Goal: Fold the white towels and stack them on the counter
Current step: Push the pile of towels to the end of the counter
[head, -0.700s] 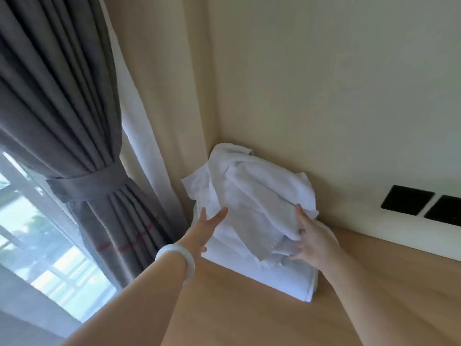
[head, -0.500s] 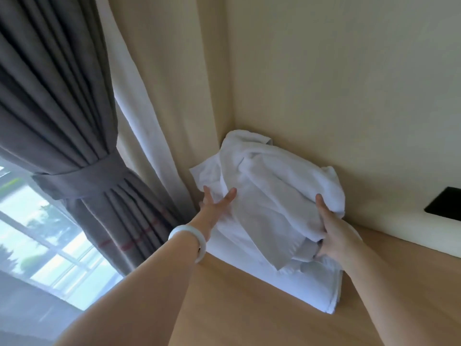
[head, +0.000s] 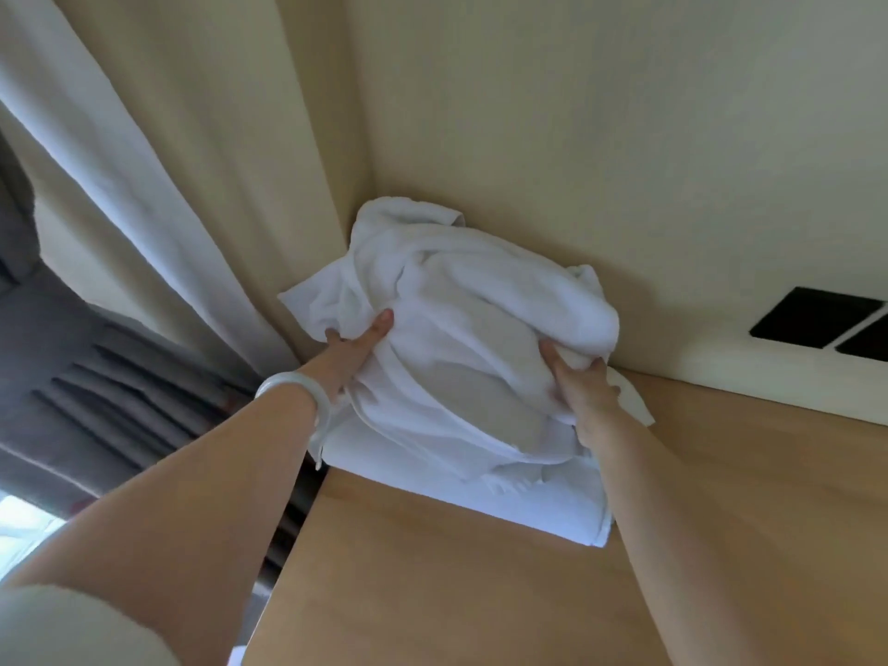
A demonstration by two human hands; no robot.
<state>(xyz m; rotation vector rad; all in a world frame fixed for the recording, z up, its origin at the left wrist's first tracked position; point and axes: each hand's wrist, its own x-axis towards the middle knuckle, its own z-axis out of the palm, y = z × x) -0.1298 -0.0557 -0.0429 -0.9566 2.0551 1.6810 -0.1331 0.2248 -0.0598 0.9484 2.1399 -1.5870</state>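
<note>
A crumpled white towel (head: 471, 319) bulges in the corner where the two beige walls meet, on top of a flat folded white towel (head: 543, 507) that lies on the wooden counter (head: 480, 593). My left hand (head: 358, 341) grips the crumpled towel's left side, thumb on top and fingers buried in the cloth. My right hand (head: 579, 382) grips its right side, fingers curled into the folds. A pale bangle (head: 300, 391) circles my left wrist.
The counter's left edge (head: 293, 545) drops off beside grey curtains (head: 96, 377) and a white sheer curtain (head: 120, 161). Two black wall panels (head: 817, 319) sit on the white strip at the right. Bare counter wood spreads in front and to the right.
My left hand went from open beside the towel to gripping its left side. My right hand kept its grip. The view moved closer to the corner.
</note>
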